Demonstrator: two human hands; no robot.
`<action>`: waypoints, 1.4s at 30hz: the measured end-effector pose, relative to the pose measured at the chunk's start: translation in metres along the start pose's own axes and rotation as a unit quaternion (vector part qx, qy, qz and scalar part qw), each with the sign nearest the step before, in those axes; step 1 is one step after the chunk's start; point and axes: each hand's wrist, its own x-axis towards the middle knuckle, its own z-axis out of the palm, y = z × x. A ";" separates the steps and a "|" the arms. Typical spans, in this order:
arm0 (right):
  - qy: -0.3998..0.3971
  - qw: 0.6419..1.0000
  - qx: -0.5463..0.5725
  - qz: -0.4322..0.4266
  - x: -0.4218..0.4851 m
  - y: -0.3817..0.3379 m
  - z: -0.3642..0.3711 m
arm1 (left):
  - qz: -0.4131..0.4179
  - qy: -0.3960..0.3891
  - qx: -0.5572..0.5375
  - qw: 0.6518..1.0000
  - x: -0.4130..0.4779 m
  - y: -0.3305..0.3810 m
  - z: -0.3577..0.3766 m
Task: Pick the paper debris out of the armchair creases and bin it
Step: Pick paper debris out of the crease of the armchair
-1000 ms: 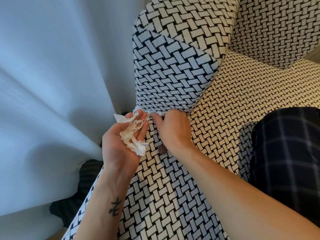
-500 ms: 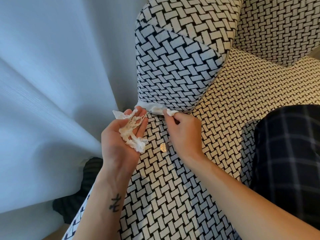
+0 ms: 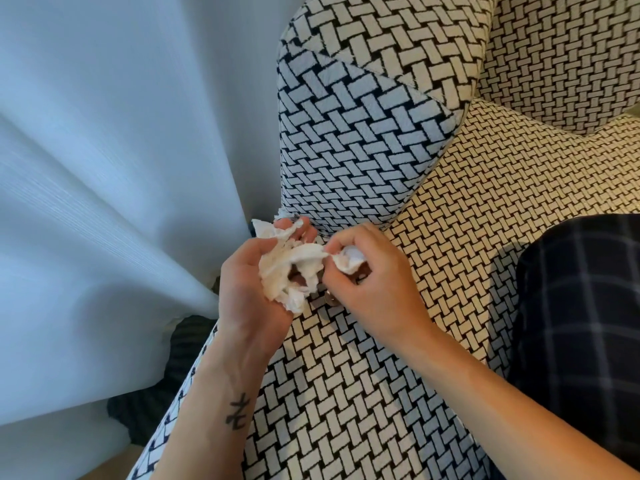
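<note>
The armchair (image 3: 485, 188) is covered in black-and-white woven-pattern fabric. My left hand (image 3: 249, 292) lies palm up over the seat's left front, fingers curled round a bunch of crumpled white paper debris (image 3: 294, 268). My right hand (image 3: 374, 285) sits just to its right and pinches another white paper scrap (image 3: 349, 261) that touches the bunch. A small bit of paper (image 3: 282, 214) still shows in the crease under the armrest (image 3: 346, 140). No bin is in view.
A coin (image 3: 330, 299) lies on the seat, half hidden under my right hand. A dark checked cloth (image 3: 581, 323) covers the seat's right side. White curtains (image 3: 121, 168) hang at the left, with a dark striped thing (image 3: 145, 407) on the floor below.
My right hand pulled a paper scrap out of the crease under the armrest and brought it back against the bunch in my left hand. The left hand's fingers curled more.
</note>
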 end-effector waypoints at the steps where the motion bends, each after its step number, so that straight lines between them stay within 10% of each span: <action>1: -0.011 1.000 -0.017 -0.013 0.002 -0.002 0.004 | -0.007 -0.006 0.002 1.000 0.000 0.001 0.000; 26: -0.042 0.994 0.061 0.077 0.019 -0.003 0.005 | 0.104 0.074 0.025 0.992 0.009 0.005 -0.013; 42: -0.091 0.905 -0.410 0.062 0.025 -0.034 0.010 | 0.143 0.089 0.032 0.985 0.006 0.008 -0.016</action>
